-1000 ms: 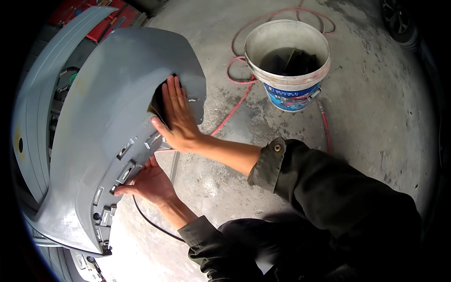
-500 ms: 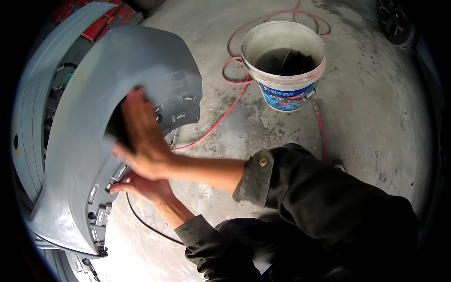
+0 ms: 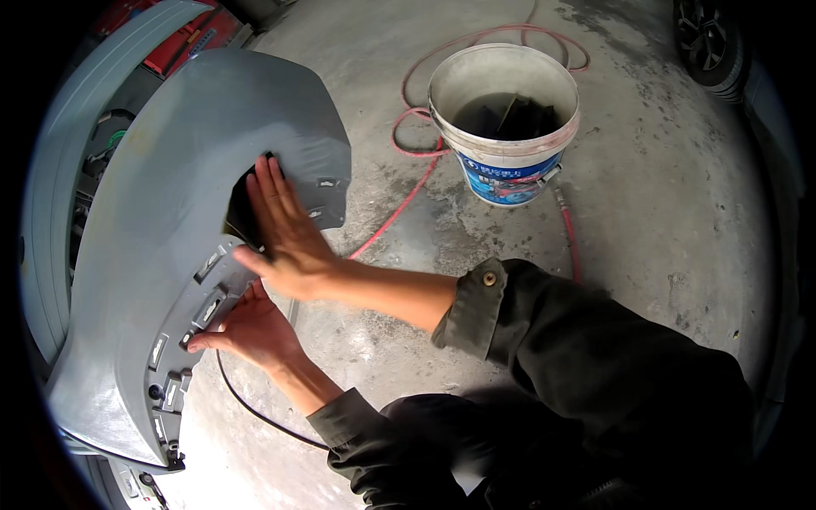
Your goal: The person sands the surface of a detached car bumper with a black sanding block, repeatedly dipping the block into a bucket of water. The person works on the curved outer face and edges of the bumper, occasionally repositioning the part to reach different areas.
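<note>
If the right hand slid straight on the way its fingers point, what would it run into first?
The way looks free: the right hand, resting on the dark sheet, would just follow the grey panel to its far edge, though the panel's curve makes depth unclear.

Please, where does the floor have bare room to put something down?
Bare floor lies right of the bucket and red hose, short of the car wheel; also between bucket and right sleeve. Crowded: edge of grey panel, left hand and right hand close together.
</note>
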A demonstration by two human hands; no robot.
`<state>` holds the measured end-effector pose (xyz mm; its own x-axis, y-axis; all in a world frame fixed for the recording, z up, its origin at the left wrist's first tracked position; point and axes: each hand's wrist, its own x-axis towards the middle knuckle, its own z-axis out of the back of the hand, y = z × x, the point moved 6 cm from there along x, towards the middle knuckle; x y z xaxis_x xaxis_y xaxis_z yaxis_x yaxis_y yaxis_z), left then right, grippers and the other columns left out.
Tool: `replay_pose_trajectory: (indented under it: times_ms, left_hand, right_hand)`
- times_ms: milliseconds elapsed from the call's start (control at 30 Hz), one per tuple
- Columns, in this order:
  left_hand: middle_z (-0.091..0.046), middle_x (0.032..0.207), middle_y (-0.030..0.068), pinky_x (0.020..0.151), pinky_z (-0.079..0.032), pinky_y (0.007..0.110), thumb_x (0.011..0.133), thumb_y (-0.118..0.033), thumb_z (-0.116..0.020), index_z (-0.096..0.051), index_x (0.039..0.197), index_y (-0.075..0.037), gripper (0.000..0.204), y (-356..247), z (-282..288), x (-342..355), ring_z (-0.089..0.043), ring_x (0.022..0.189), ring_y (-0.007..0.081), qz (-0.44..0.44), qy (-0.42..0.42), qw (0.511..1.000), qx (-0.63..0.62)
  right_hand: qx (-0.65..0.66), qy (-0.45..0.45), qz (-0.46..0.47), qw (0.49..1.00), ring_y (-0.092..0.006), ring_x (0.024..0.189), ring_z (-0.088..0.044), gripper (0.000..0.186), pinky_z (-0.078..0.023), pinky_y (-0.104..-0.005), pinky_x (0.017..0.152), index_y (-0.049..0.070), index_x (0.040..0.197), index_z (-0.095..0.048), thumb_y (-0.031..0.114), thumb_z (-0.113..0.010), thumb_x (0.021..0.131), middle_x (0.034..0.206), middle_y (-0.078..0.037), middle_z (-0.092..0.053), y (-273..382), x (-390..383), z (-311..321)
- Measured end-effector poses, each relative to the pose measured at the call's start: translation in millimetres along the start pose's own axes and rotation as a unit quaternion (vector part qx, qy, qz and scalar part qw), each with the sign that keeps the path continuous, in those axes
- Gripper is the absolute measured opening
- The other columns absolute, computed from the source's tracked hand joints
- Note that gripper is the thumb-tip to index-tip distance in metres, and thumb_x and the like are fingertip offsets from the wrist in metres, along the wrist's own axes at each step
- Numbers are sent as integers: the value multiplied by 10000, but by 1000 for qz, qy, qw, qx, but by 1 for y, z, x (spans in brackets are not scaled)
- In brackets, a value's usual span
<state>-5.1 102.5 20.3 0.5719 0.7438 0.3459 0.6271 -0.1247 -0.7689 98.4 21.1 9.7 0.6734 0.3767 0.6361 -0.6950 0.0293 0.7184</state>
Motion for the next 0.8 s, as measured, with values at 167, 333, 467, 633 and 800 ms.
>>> replay_pose_trajectory:
  times_ms: [167,333,467,633,800]
  left_hand:
    - [-331,1535,175,1158,-347,471,832,-850,-305,-185,1550,-66,1070,2,-21,-3,-385,1395,322,-9,-28,1000,1]
    - [-329,1557,134,1204,-253,452,890,-808,-239,-207,1548,-50,1004,-7,-6,0,-314,1438,300,-77,-79,992,61]
    - [-306,1577,141,1218,-178,455,873,-829,-206,-265,1532,-26,1040,4,-16,-1,-285,1454,298,16,56,996,-65]
    - [-386,1528,72,1019,-467,426,835,-838,-354,-294,1522,-164,964,7,16,5,-437,1346,260,47,9,994,-94]
    - [-378,1489,104,1094,-364,463,898,-811,-241,-211,1538,-78,973,15,-19,0,-412,1330,245,75,21,993,-91]
  right_hand:
    - [23,-80,-93,992,-432,1493,94,954,-18,-487,1222,-145,1500,-17,621,-281,996,1589,-326,75,-74,8,42]
    - [-100,3,122,988,-451,1493,64,964,-28,-525,1213,-163,1495,-62,598,-356,980,1579,-358,38,43,0,4]
    - [-52,79,255,962,-388,1516,-27,903,-67,-505,1220,-48,1543,-147,579,-416,952,1620,-269,-38,55,-2,-4]
    - [63,41,239,968,-339,1504,-154,924,-122,-436,1223,-33,1532,-196,481,-625,895,1596,-213,-216,-20,-13,16]
    - [9,5,244,970,-436,1497,-112,815,-133,-507,1201,-72,1530,-170,464,-436,975,1611,-275,-116,9,-15,49]
